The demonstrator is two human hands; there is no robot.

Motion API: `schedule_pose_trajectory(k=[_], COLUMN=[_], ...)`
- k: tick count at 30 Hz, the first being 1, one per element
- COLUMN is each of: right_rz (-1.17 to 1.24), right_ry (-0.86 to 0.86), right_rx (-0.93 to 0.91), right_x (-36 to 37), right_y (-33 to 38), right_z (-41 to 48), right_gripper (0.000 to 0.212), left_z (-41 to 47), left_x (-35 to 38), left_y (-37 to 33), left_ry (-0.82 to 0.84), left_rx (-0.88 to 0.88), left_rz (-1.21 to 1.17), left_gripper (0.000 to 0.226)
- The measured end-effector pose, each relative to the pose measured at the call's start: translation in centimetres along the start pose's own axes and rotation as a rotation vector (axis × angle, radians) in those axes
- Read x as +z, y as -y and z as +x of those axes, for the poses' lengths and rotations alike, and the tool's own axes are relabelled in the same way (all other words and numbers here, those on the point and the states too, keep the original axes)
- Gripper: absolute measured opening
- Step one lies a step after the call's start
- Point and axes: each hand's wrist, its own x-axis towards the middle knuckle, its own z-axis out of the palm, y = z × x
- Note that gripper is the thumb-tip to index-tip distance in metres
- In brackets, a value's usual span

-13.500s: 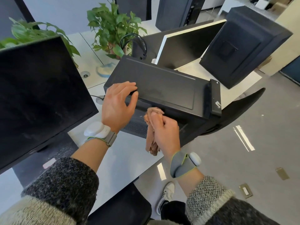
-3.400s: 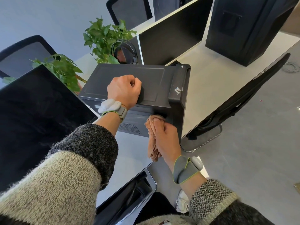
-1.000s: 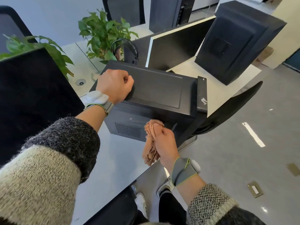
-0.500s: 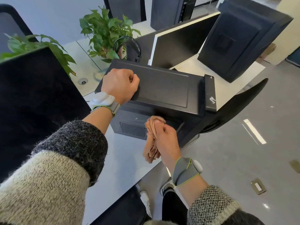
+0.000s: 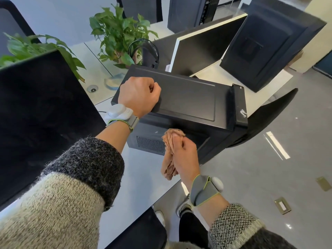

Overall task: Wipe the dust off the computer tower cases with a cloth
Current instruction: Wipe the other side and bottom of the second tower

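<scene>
A black computer tower case (image 5: pixel 188 99) lies on its side near the front edge of the white desk (image 5: pixel 143 177). My left hand (image 5: pixel 139 96) rests as a closed fist on the case's upper left corner. My right hand (image 5: pixel 184 155) grips a bunched brown cloth (image 5: pixel 169 151) and presses it against the case's near face, just right of the vent grille (image 5: pixel 150 145). A second black tower case (image 5: pixel 269 42) stands at the desk's far right.
A dark monitor (image 5: pixel 41 119) fills the left side and another monitor (image 5: pixel 203 49) stands behind the case. Potted plants (image 5: pixel 118 35) and a headset (image 5: pixel 143 51) sit behind. A black chair (image 5: pixel 265 119) is at the right, over grey floor.
My right hand with the cloth has shifted slightly along the case's near face. The left fist stays on the top panel, where it lay with flat fingers much earlier.
</scene>
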Motion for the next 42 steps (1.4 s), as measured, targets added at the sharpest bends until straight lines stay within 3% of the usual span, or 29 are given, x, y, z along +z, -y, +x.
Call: schedule_pose_trajectory(k=[5,11,17,23,26,29,34,38,42], right_rz=[-0.013,0.051,0.077,0.108,0.106,0.184,0.193,0.214,0.271], right_ry=[0.073,0.076,0.122,0.132,0.18,0.192,0.188,0.196,0.233], right_rx=[0.17,0.001,0.18,0.022,0.123,0.219,0.133,0.255,0.217], right_x=[0.6,0.9,2.3,2.1,2.6,3.5,3.8,4.5,4.8], right_y=[-0.7,1.0,-0.1,0.8,-0.1,-0.1,1.1,0.2,1.3], right_z=[0.2,-0.1,0.4,0.5,0.9,0.9,0.7,0.6,0.6], right_gripper=[0.038,0.037,0.039,0.038,0.037,0.037,0.037,0.039,0.041], left_z=[-0.2,0.9,0.6,0.0,0.2,0.1,1.7,2.8,1.5], left_x=[-0.2,-1.3,-2.0,-1.4,-1.4,-1.7,-2.5,-2.9,-1.7], left_y=[-0.2,0.4,1.7,2.1,1.8,2.4,3.3,4.8,4.9], left_ry=[0.014,0.036,0.021,-0.045,-0.045,0.01,-0.006,0.127,0.062], left_rx=[-0.023,-0.09,-0.037,-0.109,-0.14,-0.123,-0.283,-0.141,-0.079], left_rz=[-0.009,-0.227,0.053,0.202,0.215,0.111,-0.143,-0.052,0.051], left_gripper=[0.044,0.044,0.042,0.037,0.037,0.039,0.039,0.04,0.042])
